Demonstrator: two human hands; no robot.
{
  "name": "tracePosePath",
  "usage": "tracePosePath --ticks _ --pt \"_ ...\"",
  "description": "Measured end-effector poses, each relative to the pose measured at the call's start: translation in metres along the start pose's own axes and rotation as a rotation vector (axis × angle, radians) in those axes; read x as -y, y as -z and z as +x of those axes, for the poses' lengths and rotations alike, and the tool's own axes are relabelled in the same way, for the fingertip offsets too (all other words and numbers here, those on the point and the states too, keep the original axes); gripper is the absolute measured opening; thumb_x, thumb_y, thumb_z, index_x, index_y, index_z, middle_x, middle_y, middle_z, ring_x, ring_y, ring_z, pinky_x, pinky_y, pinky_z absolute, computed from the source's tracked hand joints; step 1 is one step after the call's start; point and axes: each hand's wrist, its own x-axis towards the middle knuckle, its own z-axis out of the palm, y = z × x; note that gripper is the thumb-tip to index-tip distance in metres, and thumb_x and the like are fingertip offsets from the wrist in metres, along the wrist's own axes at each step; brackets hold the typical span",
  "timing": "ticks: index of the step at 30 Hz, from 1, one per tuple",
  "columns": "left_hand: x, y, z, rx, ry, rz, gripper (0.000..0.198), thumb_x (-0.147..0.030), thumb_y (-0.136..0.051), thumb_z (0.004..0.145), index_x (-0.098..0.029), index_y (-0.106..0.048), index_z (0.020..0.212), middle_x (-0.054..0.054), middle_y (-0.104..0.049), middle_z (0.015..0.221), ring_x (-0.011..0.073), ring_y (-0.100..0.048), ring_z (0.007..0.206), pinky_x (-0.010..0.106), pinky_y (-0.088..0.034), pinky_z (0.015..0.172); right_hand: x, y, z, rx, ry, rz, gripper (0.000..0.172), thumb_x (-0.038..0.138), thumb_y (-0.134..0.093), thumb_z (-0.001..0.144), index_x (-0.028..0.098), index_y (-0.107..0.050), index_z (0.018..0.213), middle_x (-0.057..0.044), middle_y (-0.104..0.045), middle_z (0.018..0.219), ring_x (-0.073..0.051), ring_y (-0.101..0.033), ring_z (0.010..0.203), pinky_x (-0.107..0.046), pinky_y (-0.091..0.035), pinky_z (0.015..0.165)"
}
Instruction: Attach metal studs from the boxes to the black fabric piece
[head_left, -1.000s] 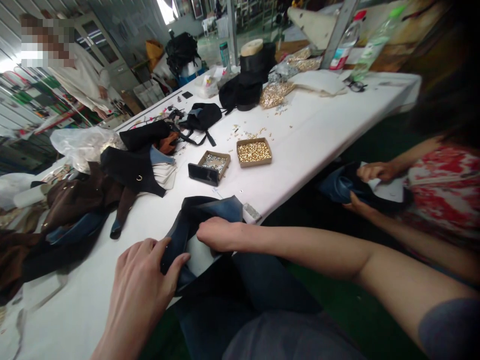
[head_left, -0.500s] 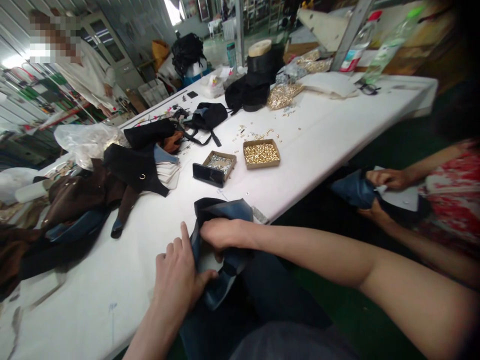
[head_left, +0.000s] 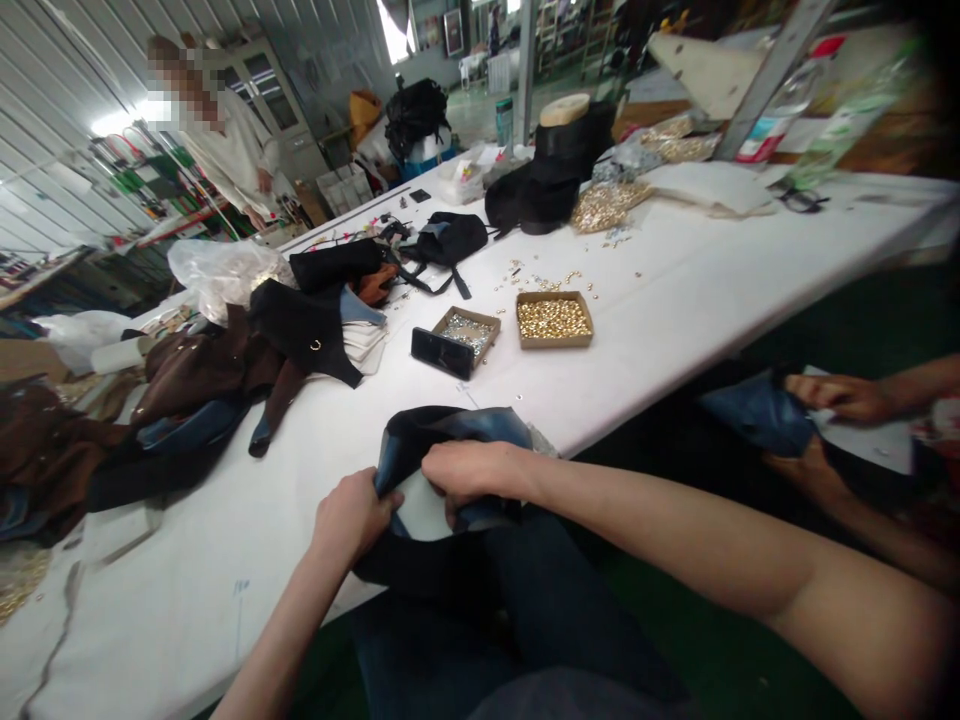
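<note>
A limp black and blue bag piece [head_left: 409,425], leather-like, lies at the table's front edge and over my lap with its mouth spread. My left hand [head_left: 352,515] grips the left rim, thumb inside and fingers outside. Into the mouth reaches my right hand [head_left: 465,470], its fingers curled down around the inner right part; its fingertips are partly hidden. Between the two hands a pale sheet or lining [head_left: 426,508] shows inside the bag piece.
On the white table [head_left: 337,440] stand a box of gold studs [head_left: 553,320], a box of silver studs [head_left: 472,328] and a phone [head_left: 442,352]. Brown and black pieces [head_left: 202,370] are heaped at left. A co-worker's hands [head_left: 840,400] hold blue material at right. Another person [head_left: 232,150] stands behind.
My left hand has gone from spread fingers beside the bag piece to gripping its left rim. The mouth is wider and shows more of the pale inside. The view has shifted left.
</note>
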Motion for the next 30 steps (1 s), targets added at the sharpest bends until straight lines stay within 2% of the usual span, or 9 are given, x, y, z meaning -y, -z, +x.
tracePosePath --ticks 5,11,12,15,17,21,24,27,30 --pt "0.019 0.002 0.012 0.087 -0.076 -0.154 0.018 -0.034 -0.075 0.093 -0.023 -0.08 0.106 0.007 -0.084 0.097 0.0283 -0.081 0.095 0.033 -0.05 0.076 0.008 0.003 -0.002 0.064 0.019 -0.148 0.021 0.025 -0.101 0.082 0.01 -0.088 0.087 -0.012 -0.079 0.08 -0.022 -0.064 0.066 -0.035 -0.042 0.059" --pt "0.018 -0.002 0.015 0.054 -0.033 -0.172 0.025 -0.03 -0.077 0.087 -0.025 -0.082 0.11 0.01 -0.084 0.099 0.0344 -0.08 0.096 0.037 -0.048 0.077 0.006 0.007 -0.008 0.119 0.06 -0.092 0.007 0.018 -0.089 0.089 0.011 -0.088 0.088 -0.011 -0.081 0.083 -0.022 -0.063 0.069 -0.034 -0.042 0.06" --pt "0.017 -0.004 0.015 0.043 -0.025 -0.173 0.026 -0.029 -0.077 0.086 -0.025 -0.081 0.111 0.011 -0.084 0.102 0.0359 -0.08 0.098 0.038 -0.048 0.077 0.003 0.01 -0.007 0.144 0.071 -0.048 0.005 0.012 -0.084 0.09 0.011 -0.089 0.092 -0.01 -0.082 0.085 -0.022 -0.065 0.072 -0.034 -0.042 0.062" --pt "0.015 -0.011 0.014 0.01 -0.015 -0.188 0.025 -0.028 -0.075 0.086 -0.026 -0.079 0.111 0.013 -0.084 0.107 0.0379 -0.08 0.103 0.039 -0.047 0.077 -0.003 0.017 -0.005 0.213 0.099 0.084 0.033 -0.001 -0.067 0.093 0.012 -0.089 0.112 -0.009 -0.087 0.105 -0.02 -0.073 0.087 -0.028 -0.048 0.07" --pt "0.016 -0.014 0.013 -0.004 -0.014 -0.205 0.022 -0.027 -0.074 0.087 -0.026 -0.078 0.108 0.012 -0.084 0.106 0.0368 -0.08 0.103 0.038 -0.047 0.078 -0.004 0.019 -0.003 0.2 0.123 0.166 0.038 0.0 -0.061 0.096 0.014 -0.088 0.12 -0.007 -0.087 0.114 -0.018 -0.076 0.095 -0.024 -0.051 0.075" --pt "0.02 -0.016 0.012 -0.008 -0.024 -0.252 0.017 -0.031 -0.075 0.091 -0.026 -0.079 0.106 0.011 -0.084 0.102 0.0318 -0.08 0.096 0.035 -0.048 0.077 0.01 0.019 -0.01 0.119 0.13 0.506 0.028 0.013 -0.062 0.105 0.015 -0.085 0.12 -0.005 -0.083 0.101 -0.016 -0.074 0.084 -0.022 -0.054 0.073" --pt "0.023 -0.017 0.014 -0.005 -0.046 -0.281 0.018 -0.035 -0.077 0.093 -0.025 -0.08 0.108 0.01 -0.085 0.103 0.0306 -0.08 0.096 0.034 -0.051 0.079 0.028 0.024 -0.018 0.049 0.107 0.742 0.022 0.014 -0.063 0.106 0.014 -0.076 0.124 -0.003 -0.079 0.089 -0.015 -0.074 0.073 -0.023 -0.059 0.07" --pt "0.026 -0.019 0.018 0.004 -0.079 -0.308 0.019 -0.039 -0.077 0.096 -0.024 -0.082 0.108 0.011 -0.086 0.101 0.031 -0.081 0.096 0.034 -0.055 0.081 0.042 0.033 -0.019 0.001 0.112 0.932 0.013 0.014 -0.067 0.105 0.012 -0.071 0.116 -0.004 -0.079 0.086 -0.017 -0.076 0.071 -0.024 -0.062 0.067" --pt "0.027 -0.022 0.021 -0.008 -0.142 -0.337 0.017 -0.036 -0.074 0.1 -0.024 -0.084 0.107 0.01 -0.086 0.102 0.0321 -0.082 0.101 0.036 -0.059 0.088 0.053 0.041 -0.007 -0.039 0.068 1.055 0.008 0.019 -0.079 0.101 0.011 -0.077 0.102 -0.002 -0.076 0.081 -0.013 -0.07 0.069 -0.021 -0.058 0.064"
